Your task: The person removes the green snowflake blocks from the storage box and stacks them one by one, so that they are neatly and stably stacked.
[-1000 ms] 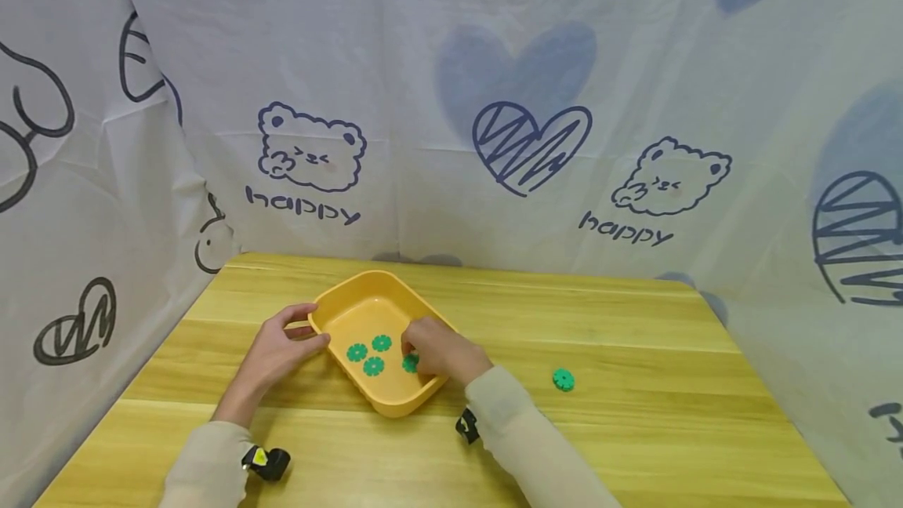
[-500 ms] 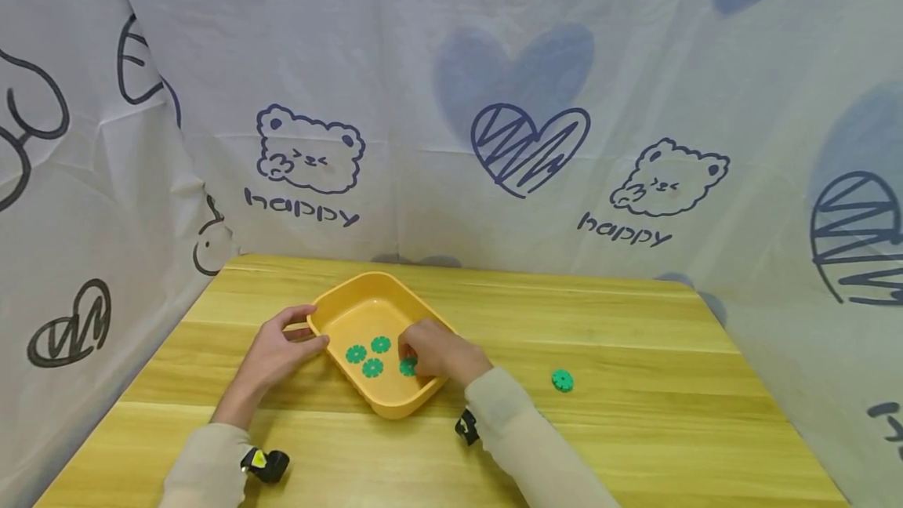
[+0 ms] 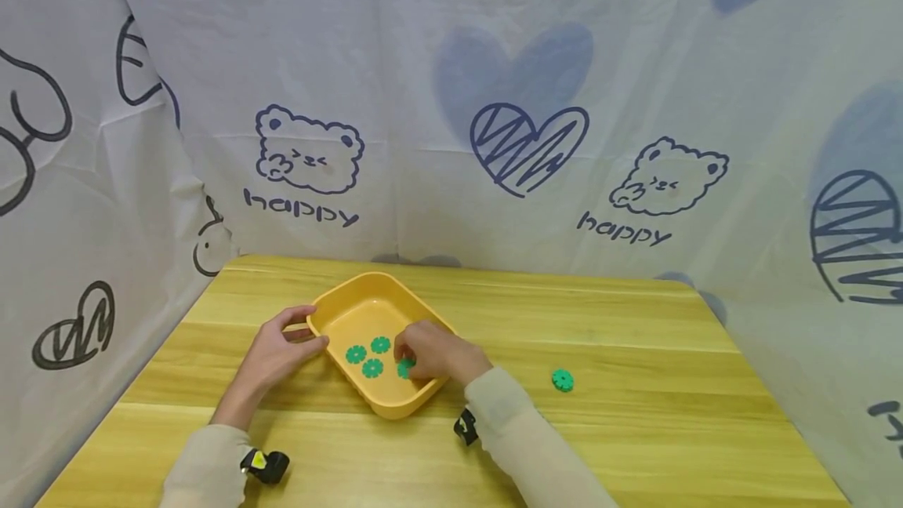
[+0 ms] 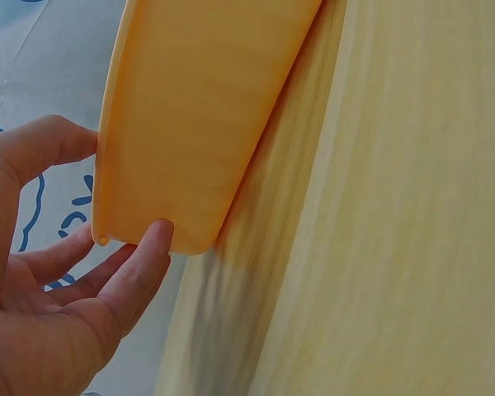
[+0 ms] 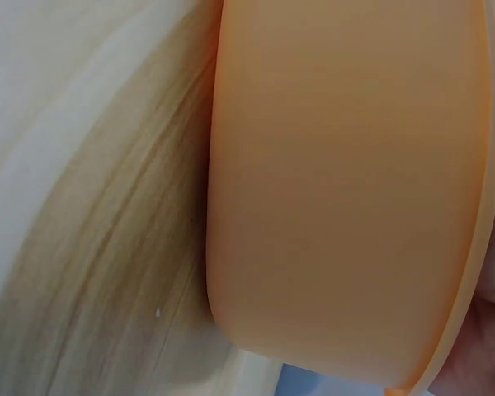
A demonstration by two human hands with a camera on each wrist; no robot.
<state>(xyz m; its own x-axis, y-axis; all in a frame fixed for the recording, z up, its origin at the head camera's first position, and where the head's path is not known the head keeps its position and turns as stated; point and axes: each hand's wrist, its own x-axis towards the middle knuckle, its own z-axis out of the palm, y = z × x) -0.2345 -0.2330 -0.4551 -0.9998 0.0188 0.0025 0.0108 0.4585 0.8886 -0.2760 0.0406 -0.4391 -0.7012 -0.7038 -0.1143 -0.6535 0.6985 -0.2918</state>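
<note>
My left hand [image 3: 279,345] holds the left corner of a yellow plastic basin [image 3: 399,408], thumb and fingers spread on either side of that corner. In the left wrist view, the left hand's fingers [image 4: 140,272] touch its outer wall. My right hand [image 3: 432,351] reaches inside with curled fingers at a green notched interlocking disc [image 3: 405,369]; the fingertips are partly hidden. Left of it, 3 like green discs [image 3: 372,368] lie flat on the basin's floor. The right wrist view shows mostly the basin's outer wall [image 5: 346,198], with part of the hand behind the rim.
Another green disc [image 3: 563,380], looking thick or stacked, lies on the wooden table [image 3: 635,429] to the right of the basin. A printed white cloth [image 3: 416,202] hangs behind the table and at both sides.
My right hand has shifted slightly left inside the basin, and the green disc at its fingers has moved left along with it. The left hand and the basin stay in place.
</note>
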